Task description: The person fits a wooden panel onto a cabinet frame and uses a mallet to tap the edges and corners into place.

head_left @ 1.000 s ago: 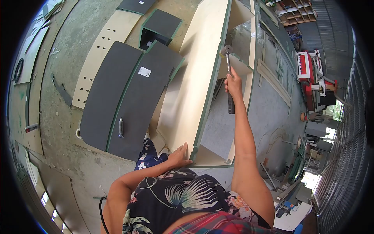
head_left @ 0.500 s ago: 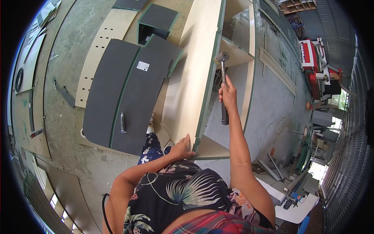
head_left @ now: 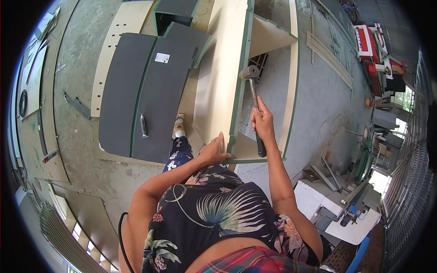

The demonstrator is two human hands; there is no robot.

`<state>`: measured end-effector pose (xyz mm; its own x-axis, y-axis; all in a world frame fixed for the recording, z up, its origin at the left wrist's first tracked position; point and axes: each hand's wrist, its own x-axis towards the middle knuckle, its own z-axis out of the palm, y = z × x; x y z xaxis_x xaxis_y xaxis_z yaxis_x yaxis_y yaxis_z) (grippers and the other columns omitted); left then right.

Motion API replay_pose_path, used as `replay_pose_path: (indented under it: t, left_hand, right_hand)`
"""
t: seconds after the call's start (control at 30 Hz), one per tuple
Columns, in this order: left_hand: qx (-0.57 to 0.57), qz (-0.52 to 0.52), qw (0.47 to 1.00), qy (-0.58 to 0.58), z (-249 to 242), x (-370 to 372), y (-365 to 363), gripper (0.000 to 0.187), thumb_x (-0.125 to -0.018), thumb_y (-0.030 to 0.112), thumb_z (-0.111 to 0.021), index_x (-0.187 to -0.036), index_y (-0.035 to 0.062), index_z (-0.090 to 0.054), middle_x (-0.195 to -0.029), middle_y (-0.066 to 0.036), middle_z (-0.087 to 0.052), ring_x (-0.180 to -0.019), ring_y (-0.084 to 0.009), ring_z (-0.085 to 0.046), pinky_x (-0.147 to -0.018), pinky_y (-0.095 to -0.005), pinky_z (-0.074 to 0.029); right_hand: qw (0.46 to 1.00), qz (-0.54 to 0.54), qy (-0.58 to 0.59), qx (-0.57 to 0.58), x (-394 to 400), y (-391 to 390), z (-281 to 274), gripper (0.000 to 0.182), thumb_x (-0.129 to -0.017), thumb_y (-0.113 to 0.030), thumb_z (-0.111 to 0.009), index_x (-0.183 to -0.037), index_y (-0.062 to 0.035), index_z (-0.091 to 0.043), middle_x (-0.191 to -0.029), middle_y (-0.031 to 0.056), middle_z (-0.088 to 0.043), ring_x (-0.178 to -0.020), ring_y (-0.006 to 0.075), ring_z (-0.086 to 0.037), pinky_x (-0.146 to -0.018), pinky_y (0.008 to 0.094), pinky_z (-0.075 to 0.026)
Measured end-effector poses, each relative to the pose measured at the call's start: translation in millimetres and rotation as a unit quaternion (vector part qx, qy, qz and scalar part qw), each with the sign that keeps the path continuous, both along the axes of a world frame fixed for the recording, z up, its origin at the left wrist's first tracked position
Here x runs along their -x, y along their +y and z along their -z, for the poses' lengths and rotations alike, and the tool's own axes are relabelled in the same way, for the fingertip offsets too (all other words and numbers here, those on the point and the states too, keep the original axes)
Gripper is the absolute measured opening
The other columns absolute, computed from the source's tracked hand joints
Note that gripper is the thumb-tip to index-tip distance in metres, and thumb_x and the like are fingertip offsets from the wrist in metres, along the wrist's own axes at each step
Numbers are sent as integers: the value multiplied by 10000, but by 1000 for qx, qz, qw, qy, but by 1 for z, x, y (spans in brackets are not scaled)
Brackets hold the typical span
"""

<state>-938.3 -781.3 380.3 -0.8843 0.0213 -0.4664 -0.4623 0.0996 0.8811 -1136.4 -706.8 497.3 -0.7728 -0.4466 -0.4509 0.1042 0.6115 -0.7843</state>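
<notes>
— What's your right hand doing?
— Your fingers are curled tight round the hammer handle, its head touching the cabinet's green edge.
— And your left hand?
— It's open, fingers spread flat against the cabinet's near corner, holding nothing. Dark panels lie beside it on the floor.

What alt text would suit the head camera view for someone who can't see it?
Seen from above, a person's right hand grips a hammer whose head sits at the green edge of a pale wooden cabinet, while the left hand rests on its corner. Dark panels lie on the concrete floor.
</notes>
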Motion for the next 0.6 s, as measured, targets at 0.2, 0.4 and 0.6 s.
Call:
replay_pose_path:
  t: [0.2, 0.4, 0.6]
  left_hand:
    - [4, -2, 1000, 7, 4, -1, 2, 1050, -753, 391, -755, -1474, -33, -122, -1422, -310, -347, -1318, -402, -381, -1071, -412, -346]
    - [3, 8, 1000, -3, 1, 0, -1, 1061, -748, 405, -760, -1474, -33, -123, -1417, -309, -357, -1321, -402, -378, -1070, -416, -347]
    - [10, 17, 1000, 5, 7, 1, 0, 1064, -755, 420, -754, -1475, -31, -114, -1416, -313, -356, -1318, -409, -380, -1068, -422, -347]
  right_hand:
    - [1000, 1, 0, -9, -21, 17, -5, 509, -969, -120, -458, -1464, -109, -341, -630, -26, -471, -463, 41, -407, -415, 213, -383]
    - [1000, 3, 5, -7, -37, 30, -1, 509, -969, -119, -461, -1464, -112, -343, -630, -27, -475, -465, 41, -411, -419, 212, -384]
    - [1000, -2, 6, 12, -50, 39, 7, 512, -969, -113, -467, -1466, -119, -343, -630, -30, -468, -471, 37, -410, -422, 204, -379]
